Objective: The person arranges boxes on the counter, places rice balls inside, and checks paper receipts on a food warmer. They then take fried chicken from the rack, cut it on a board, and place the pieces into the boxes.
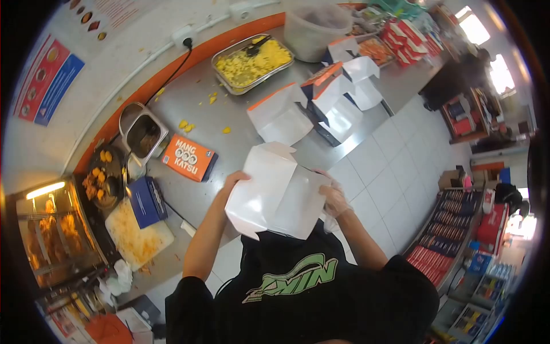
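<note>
An opened white food box [269, 195] is held between both hands in front of the chest, its lid folded back and its white inside showing. My left hand [236, 182] is bare and grips the box's left edge. On the right edge, my right hand [334, 200], in a clear plastic glove, pinches the side wall. Beyond the box, several open boxes [281, 116] stand on the steel counter [200, 123]. A closed orange box [189, 157] lies to the left, and a blue box [146, 202] sits on a stained cutting board [134, 235].
At the back are a foil tray of yellow food [252, 64] and a translucent tub [317, 34]. On the left stand a metal container [144, 136], a dark pan [106, 178] and a lit warmer [57, 223]. A person [455, 77] is at the far right.
</note>
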A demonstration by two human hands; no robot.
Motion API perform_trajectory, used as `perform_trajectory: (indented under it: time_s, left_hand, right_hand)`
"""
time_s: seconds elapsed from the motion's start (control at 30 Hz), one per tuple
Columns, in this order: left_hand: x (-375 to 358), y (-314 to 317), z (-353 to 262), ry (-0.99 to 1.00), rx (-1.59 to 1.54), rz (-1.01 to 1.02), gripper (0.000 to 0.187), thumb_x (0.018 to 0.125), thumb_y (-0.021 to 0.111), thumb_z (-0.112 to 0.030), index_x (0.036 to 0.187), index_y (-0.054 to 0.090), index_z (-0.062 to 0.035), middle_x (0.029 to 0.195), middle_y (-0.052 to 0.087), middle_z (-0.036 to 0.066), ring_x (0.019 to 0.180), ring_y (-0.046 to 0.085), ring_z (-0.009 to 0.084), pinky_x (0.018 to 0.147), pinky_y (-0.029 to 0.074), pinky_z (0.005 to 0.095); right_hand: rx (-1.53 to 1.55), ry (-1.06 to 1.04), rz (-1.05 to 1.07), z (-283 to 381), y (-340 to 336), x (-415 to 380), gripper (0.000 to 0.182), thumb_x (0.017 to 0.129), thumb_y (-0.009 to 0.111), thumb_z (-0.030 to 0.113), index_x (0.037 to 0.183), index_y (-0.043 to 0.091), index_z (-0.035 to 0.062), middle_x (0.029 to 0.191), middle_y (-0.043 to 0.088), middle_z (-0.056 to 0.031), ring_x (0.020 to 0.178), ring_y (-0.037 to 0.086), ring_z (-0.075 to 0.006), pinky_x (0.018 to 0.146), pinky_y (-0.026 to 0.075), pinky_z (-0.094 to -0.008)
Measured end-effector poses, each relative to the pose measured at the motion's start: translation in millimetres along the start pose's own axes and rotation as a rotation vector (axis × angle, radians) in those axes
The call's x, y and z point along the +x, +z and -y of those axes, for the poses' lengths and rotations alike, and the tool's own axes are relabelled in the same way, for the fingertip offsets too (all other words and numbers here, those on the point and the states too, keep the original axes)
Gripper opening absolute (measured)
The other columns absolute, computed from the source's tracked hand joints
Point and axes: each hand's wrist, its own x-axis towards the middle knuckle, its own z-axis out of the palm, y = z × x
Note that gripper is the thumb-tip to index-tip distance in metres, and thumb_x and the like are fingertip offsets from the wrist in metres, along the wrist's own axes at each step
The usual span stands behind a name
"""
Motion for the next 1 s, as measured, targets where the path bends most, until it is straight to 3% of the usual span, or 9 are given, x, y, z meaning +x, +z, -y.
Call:
perform_trajectory:
  time_s: [0.13,0.23,0.3,0.37,0.43,0.57,0.63,0.77,1.0]
  left_hand:
    - [8,-6,-37,0.446,0.218,0.077,0.065,0.078,0.061,-0.037,0.129,0.042,-0.0015,0.118,0.055,0.019,0.108,0.055,0.0304,0.089,0.045,0.0424]
    - [-28,-77,-98,0.626,1.574,-0.358,0.082,0.072,0.073,-0.032,0.138,0.030,-0.0101,0.136,0.036,0.022,0.126,0.036,0.0346,0.102,0.033,0.0460]
    - [-48,-83,-102,0.538,2.242,-0.477,0.094,0.067,0.078,-0.030,0.141,0.024,-0.0130,0.143,0.026,0.022,0.131,0.028,0.0363,0.105,0.028,0.0469]
    - [-60,-55,-109,-0.426,2.577,-0.538,0.117,0.052,0.085,-0.036,0.144,0.015,-0.0167,0.148,0.010,0.021,0.135,0.015,0.0400,0.108,0.021,0.0491]
    - [-44,-101,-101,-0.214,2.595,-0.556,0.123,0.048,0.086,-0.039,0.144,0.013,-0.0171,0.148,0.009,0.021,0.135,0.016,0.0413,0.108,0.021,0.0506]
    - [-33,-88,-88,0.167,2.316,-0.699,0.125,0.043,0.085,-0.046,0.143,0.017,-0.0134,0.144,0.021,0.021,0.127,0.028,0.0424,0.104,0.027,0.0512]
    - [-28,-86,-79,0.308,2.223,-0.683,0.117,0.046,0.081,-0.051,0.139,0.024,-0.0100,0.131,0.037,0.021,0.115,0.039,0.0395,0.096,0.033,0.0492]
    - [-24,-27,-36,0.605,1.776,-1.154,0.105,0.050,0.078,-0.053,0.134,0.033,-0.0087,0.118,0.045,0.020,0.108,0.041,0.0371,0.091,0.033,0.0481]
    - [-21,70,49,0.813,1.763,-1.223,0.095,0.058,0.076,-0.047,0.134,0.033,-0.0079,0.129,0.033,0.025,0.119,0.035,0.0398,0.098,0.026,0.0536]
  right_hand:
    - [-0.053,-0.050,-0.288,-50,-72,44,0.051,0.075,0.053,0.001,0.125,0.045,-0.0009,0.107,0.058,-0.0136,0.095,0.058,-0.0230,0.077,0.051,-0.0336]
    - [-0.091,-0.111,-0.514,-39,-73,70,0.055,0.076,0.057,0.009,0.128,0.040,-0.0020,0.108,0.057,-0.0156,0.093,0.058,-0.0249,0.076,0.050,-0.0350]
    - [-0.386,-0.168,-0.549,-35,-74,86,0.060,0.076,0.060,0.013,0.130,0.037,-0.0018,0.109,0.056,-0.0177,0.093,0.058,-0.0269,0.078,0.049,-0.0354]
    - [-0.687,-0.268,-0.571,-28,-70,99,0.065,0.076,0.062,0.017,0.131,0.034,-0.0016,0.110,0.056,-0.0198,0.094,0.057,-0.0289,0.080,0.049,-0.0358]
    - [-1.235,-0.465,-0.869,-30,-63,97,0.062,0.077,0.066,0.019,0.128,0.038,-0.0012,0.104,0.056,-0.0203,0.100,0.054,-0.0332,0.090,0.042,-0.0407]
    - [-1.225,-0.812,-0.853,-7,-20,47,0.063,0.075,0.069,0.023,0.127,0.041,0.0001,0.106,0.056,-0.0212,0.101,0.054,-0.0341,0.089,0.042,-0.0410]
    - [-1.069,-0.870,-0.344,-10,1,36,0.057,0.078,0.066,0.023,0.127,0.043,0.0038,0.108,0.055,-0.0193,0.098,0.054,-0.0320,0.086,0.045,-0.0366]
    - [-0.835,-0.267,0.353,-7,64,27,0.060,0.077,0.069,0.026,0.125,0.043,-0.0003,0.108,0.057,-0.0174,0.101,0.056,-0.0278,0.089,0.044,-0.0375]
    - [-0.468,-0.012,0.205,-43,98,70,0.071,0.077,0.070,0.028,0.128,0.033,-0.0052,0.116,0.055,-0.0172,0.102,0.057,-0.0235,0.084,0.049,-0.0365]
